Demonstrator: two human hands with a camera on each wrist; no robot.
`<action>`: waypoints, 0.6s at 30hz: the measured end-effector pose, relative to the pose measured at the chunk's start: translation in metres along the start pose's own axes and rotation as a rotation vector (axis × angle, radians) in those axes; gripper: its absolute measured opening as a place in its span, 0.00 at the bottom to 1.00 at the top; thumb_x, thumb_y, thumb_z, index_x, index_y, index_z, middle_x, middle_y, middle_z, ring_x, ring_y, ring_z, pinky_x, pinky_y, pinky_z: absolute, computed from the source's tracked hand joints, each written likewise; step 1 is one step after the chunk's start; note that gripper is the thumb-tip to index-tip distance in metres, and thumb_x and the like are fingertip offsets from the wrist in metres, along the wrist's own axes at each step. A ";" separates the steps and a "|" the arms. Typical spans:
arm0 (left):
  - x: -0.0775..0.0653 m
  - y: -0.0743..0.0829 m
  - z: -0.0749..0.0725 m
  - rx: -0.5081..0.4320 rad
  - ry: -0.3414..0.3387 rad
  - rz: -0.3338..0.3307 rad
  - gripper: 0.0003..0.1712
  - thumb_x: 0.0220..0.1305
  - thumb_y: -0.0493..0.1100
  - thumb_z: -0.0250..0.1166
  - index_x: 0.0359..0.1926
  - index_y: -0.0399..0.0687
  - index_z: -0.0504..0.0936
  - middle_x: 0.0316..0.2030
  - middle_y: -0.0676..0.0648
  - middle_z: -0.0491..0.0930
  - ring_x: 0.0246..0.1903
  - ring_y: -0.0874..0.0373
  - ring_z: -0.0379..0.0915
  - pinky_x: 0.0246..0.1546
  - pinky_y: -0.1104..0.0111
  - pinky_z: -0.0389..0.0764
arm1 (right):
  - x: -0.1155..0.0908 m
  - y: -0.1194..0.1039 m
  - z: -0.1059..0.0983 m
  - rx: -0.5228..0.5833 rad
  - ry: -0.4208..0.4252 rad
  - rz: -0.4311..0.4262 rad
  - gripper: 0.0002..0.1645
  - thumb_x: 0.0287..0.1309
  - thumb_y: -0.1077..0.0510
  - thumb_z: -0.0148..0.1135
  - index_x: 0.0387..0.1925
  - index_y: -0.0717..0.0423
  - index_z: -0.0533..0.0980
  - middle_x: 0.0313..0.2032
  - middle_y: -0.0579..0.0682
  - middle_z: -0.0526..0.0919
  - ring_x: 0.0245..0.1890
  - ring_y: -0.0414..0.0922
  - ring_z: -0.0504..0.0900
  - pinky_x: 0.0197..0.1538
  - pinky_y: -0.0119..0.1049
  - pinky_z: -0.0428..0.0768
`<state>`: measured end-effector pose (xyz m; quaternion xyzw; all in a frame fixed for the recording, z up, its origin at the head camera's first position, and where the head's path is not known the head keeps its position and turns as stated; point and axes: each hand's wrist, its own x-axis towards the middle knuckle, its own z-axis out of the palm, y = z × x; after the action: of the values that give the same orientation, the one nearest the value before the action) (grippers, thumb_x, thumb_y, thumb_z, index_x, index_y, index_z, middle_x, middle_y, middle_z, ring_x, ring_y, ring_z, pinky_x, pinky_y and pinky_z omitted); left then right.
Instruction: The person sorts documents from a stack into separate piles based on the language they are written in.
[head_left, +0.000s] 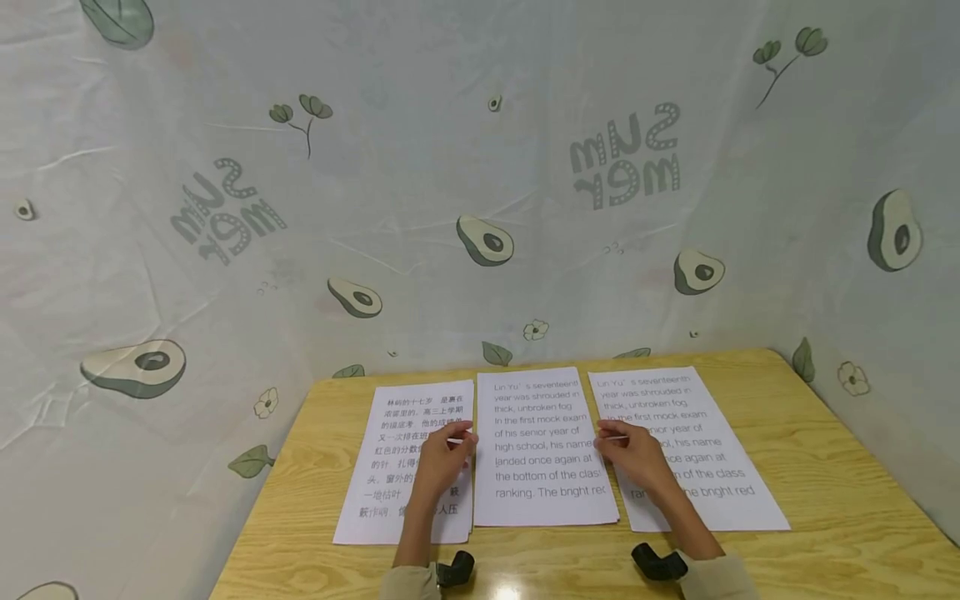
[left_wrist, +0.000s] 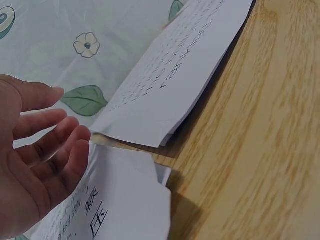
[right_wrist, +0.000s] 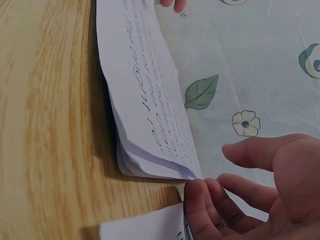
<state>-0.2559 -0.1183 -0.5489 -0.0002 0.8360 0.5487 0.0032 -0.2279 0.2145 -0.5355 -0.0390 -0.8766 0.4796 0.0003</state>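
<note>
Three printed paper stacks lie side by side. My left hand (head_left: 444, 468) hovers over the right edge of the left stack (head_left: 378, 467), which carries Chinese text. In the left wrist view that hand (left_wrist: 37, 170) has loosely bent fingers, thumb apart, nothing between them. The middle stack (head_left: 540, 433) bears English print and lies between both hands. Over the gap beside its right edge is my right hand (head_left: 637, 458), partly covering the right stack (head_left: 723, 487). Its thumb stands away from the bent fingers (right_wrist: 200, 200) in the right wrist view; whether they touch paper I cannot tell.
A wood-grain table (head_left: 277, 517) carries the stacks. Behind it hangs a pale cloth (head_left: 420, 167) printed with avocados, leaves and flowers. Black wrist pieces (head_left: 456, 569) sit by the sleeves.
</note>
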 end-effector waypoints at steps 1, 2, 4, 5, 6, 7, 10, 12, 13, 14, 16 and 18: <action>0.000 0.000 0.000 0.003 -0.002 0.001 0.21 0.73 0.45 0.70 0.63 0.44 0.86 0.47 0.44 0.86 0.34 0.58 0.82 0.33 0.68 0.86 | 0.000 0.000 0.000 0.001 -0.002 -0.003 0.29 0.71 0.55 0.68 0.67 0.67 0.78 0.54 0.60 0.88 0.50 0.50 0.87 0.43 0.30 0.81; 0.000 -0.001 0.000 0.007 -0.005 0.002 0.22 0.73 0.45 0.70 0.63 0.44 0.86 0.48 0.44 0.86 0.34 0.57 0.82 0.33 0.68 0.86 | -0.001 0.000 0.000 -0.002 -0.004 -0.002 0.29 0.71 0.55 0.68 0.67 0.67 0.78 0.54 0.60 0.88 0.50 0.50 0.87 0.44 0.30 0.81; -0.001 -0.003 0.001 0.018 -0.011 0.005 0.22 0.73 0.46 0.69 0.64 0.44 0.85 0.48 0.44 0.86 0.35 0.58 0.82 0.33 0.69 0.86 | -0.001 0.000 0.001 -0.005 -0.009 -0.003 0.29 0.71 0.56 0.68 0.67 0.67 0.79 0.53 0.60 0.88 0.51 0.51 0.87 0.45 0.32 0.81; -0.001 -0.005 0.001 0.023 -0.015 0.007 0.22 0.73 0.46 0.69 0.64 0.44 0.85 0.48 0.44 0.86 0.35 0.58 0.82 0.33 0.69 0.86 | -0.001 0.001 0.001 -0.007 -0.013 -0.004 0.29 0.71 0.56 0.68 0.67 0.67 0.79 0.53 0.60 0.88 0.51 0.51 0.87 0.46 0.32 0.81; -0.001 -0.006 0.002 0.030 -0.018 0.010 0.22 0.73 0.46 0.69 0.64 0.43 0.85 0.48 0.44 0.86 0.35 0.58 0.82 0.33 0.69 0.86 | -0.002 0.001 0.002 -0.010 -0.016 -0.005 0.29 0.70 0.56 0.68 0.67 0.67 0.79 0.53 0.60 0.88 0.51 0.52 0.87 0.47 0.33 0.81; -0.001 -0.007 0.002 0.040 -0.019 0.013 0.22 0.73 0.46 0.69 0.64 0.43 0.85 0.48 0.44 0.86 0.35 0.59 0.82 0.33 0.70 0.86 | -0.002 0.002 0.002 -0.015 -0.018 -0.008 0.29 0.70 0.56 0.68 0.66 0.67 0.79 0.53 0.60 0.88 0.51 0.52 0.87 0.47 0.34 0.81; -0.001 -0.009 0.004 0.092 -0.017 0.024 0.22 0.72 0.45 0.69 0.63 0.41 0.86 0.45 0.45 0.86 0.36 0.59 0.81 0.34 0.71 0.84 | -0.001 0.003 0.002 -0.037 -0.021 -0.021 0.29 0.70 0.56 0.69 0.66 0.68 0.79 0.53 0.60 0.89 0.50 0.52 0.88 0.48 0.34 0.81; -0.001 -0.009 0.005 0.144 -0.009 0.039 0.22 0.72 0.45 0.70 0.62 0.41 0.86 0.43 0.47 0.85 0.37 0.59 0.79 0.34 0.72 0.81 | -0.001 0.003 0.003 -0.051 -0.018 -0.027 0.29 0.70 0.56 0.69 0.65 0.69 0.79 0.52 0.60 0.89 0.50 0.52 0.88 0.49 0.36 0.82; -0.001 -0.009 0.005 0.170 -0.005 0.042 0.21 0.72 0.45 0.70 0.61 0.41 0.87 0.42 0.48 0.85 0.37 0.59 0.78 0.35 0.73 0.80 | -0.001 0.002 0.004 -0.057 -0.018 -0.027 0.29 0.69 0.56 0.69 0.65 0.69 0.79 0.52 0.60 0.89 0.50 0.52 0.88 0.49 0.37 0.82; -0.001 -0.009 0.006 0.194 0.000 0.047 0.21 0.72 0.45 0.70 0.60 0.41 0.87 0.41 0.49 0.85 0.37 0.59 0.76 0.35 0.73 0.78 | -0.001 0.002 0.005 -0.065 -0.015 -0.026 0.29 0.69 0.56 0.69 0.65 0.70 0.79 0.52 0.61 0.88 0.50 0.52 0.88 0.50 0.37 0.82; -0.001 -0.009 0.008 0.228 0.008 0.058 0.20 0.71 0.45 0.70 0.59 0.40 0.88 0.40 0.50 0.84 0.37 0.60 0.75 0.35 0.74 0.76 | 0.000 0.001 0.008 -0.081 -0.006 -0.021 0.29 0.68 0.57 0.69 0.64 0.70 0.79 0.51 0.61 0.88 0.49 0.52 0.87 0.50 0.39 0.82; -0.001 -0.009 0.009 0.250 0.007 0.073 0.20 0.71 0.44 0.71 0.58 0.39 0.88 0.39 0.50 0.83 0.36 0.60 0.73 0.35 0.74 0.75 | -0.001 0.000 0.010 -0.096 0.005 -0.019 0.28 0.68 0.57 0.69 0.64 0.71 0.80 0.50 0.62 0.87 0.48 0.52 0.87 0.49 0.40 0.82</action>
<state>-0.2546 -0.1133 -0.5604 0.0288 0.8973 0.4401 -0.0196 -0.2277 0.2060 -0.5411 -0.0320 -0.8989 0.4369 0.0052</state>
